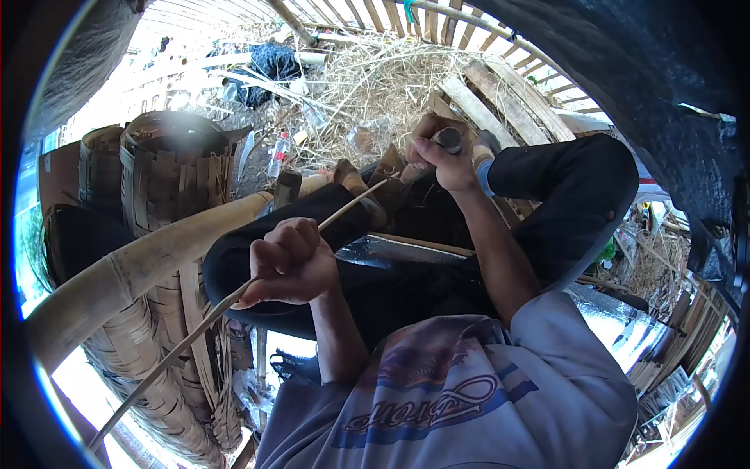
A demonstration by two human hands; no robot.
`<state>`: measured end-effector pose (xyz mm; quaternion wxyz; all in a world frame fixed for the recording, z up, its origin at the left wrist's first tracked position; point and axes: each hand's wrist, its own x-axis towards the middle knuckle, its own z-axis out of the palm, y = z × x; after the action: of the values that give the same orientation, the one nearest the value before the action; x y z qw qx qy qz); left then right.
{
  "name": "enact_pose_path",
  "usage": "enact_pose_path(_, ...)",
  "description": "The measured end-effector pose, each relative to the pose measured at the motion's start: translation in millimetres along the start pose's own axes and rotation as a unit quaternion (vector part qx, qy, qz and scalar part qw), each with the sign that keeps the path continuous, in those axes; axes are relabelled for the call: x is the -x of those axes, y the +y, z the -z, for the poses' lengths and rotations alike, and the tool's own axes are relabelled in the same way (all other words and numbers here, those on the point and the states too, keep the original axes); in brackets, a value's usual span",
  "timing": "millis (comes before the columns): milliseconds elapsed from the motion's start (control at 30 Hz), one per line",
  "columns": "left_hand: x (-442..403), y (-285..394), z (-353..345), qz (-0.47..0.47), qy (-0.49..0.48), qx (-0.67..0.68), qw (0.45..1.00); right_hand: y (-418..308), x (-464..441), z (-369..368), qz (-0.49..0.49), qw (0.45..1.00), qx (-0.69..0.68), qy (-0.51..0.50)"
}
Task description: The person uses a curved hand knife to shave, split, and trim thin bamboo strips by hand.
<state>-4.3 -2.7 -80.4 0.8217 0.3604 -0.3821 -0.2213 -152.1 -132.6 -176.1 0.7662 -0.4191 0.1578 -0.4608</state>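
Left hand (293, 262): fingers curled round thin stick (353, 205). Right hand (437, 152): fingers wrapped round handle (450, 140). Best: stick steady, left thumb clear of tool.

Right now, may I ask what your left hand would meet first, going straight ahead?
The left hand would probably meet the dark trouser leg, then the bamboo pole, though depth is unclear.
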Motion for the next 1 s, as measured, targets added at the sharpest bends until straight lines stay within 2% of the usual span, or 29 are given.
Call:
enact_pose_path(33,-0.8,-0.4,-1.6,-0.005,0.006,-0.005,1.0,7.3,4.9,0.0,-0.007,1.0,-0.001,0.002)
enact_pose_path(100,-0.8,-1.5,-4.6,-0.013,0.007,-0.001,1.0,33.8,10.5,8.4,-0.012,0.99,0.136,-0.023)
enact_pose_path(133,-1.2,-2.8,-3.7,-0.017,-0.005,-0.001,1.0,59.6,14.1,20.8,0.065,0.966,0.248,-0.032)
enact_pose_path(167,-2.6,-3.8,-0.9,-0.021,-0.017,-0.003,1.0,53.4,10.7,17.9,0.074,0.965,0.249,-0.031)
enact_pose_path(233,-0.6,-3.2,1.5,-0.011,-0.013,0.006,1.0,40.6,17.4,7.5,-0.028,0.998,-0.014,0.055)
enact_pose_path(267,-0.6,-2.4,-0.6,-0.015,-0.013,0.005,1.0,27.4,13.8,-2.5,-0.015,0.997,-0.042,0.057)
enact_pose_path(300,-2.5,-3.4,-2.3,-0.022,-0.017,0.008,1.0,14.6,11.9,-7.5,-0.019,0.997,-0.043,0.058)
enact_pose_path(367,-5.5,-5.0,-3.5,-0.022,-0.013,0.012,1.0,-11.7,8.0,-10.0,-0.024,0.998,0.06,-0.01)
enact_pose_path(400,-5.3,-4.3,-3.1,-0.02,-0.009,0.014,1.0,-23.4,7.0,-9.9,-0.056,0.998,0.028,-0.022)
enact_pose_path(533,-8.4,-4.5,1.1,-0.016,-0.004,0.009,1.0,-40.8,4.9,7.3,-0.037,0.991,0.116,0.055)
enact_pose_path(567,-8.0,-4.9,2.1,-0.014,-0.022,0.033,0.999,-34.6,4.0,11.0,-0.039,0.991,0.116,0.055)
enact_pose_path(633,-8.3,-7.6,1.9,-0.011,-0.041,0.06,0.997,-24.4,0.3,17.9,0.02,0.993,0.032,0.109)
enact_pose_path(667,-8.2,-7.5,0.8,-0.01,-0.062,0.068,0.996,-19.7,-1.1,17.9,0.021,0.995,-0.015,0.101)
enact_pose_path(800,-9.0,-5.9,3.5,-0.01,-0.093,0.082,0.992,-3.4,-2.6,8.8,-0.012,0.999,0.014,0.049)
enact_pose_path(900,-8.0,-3.3,0.7,-0.016,-0.059,0.058,0.996,22.8,-0.1,19.3,-0.009,0.998,0.024,0.064)
enact_pose_path(1000,-8.4,-3.5,2.2,-0.026,-0.07,0.041,0.996,13.6,-4.5,18.8,0.002,0.998,0.012,0.068)
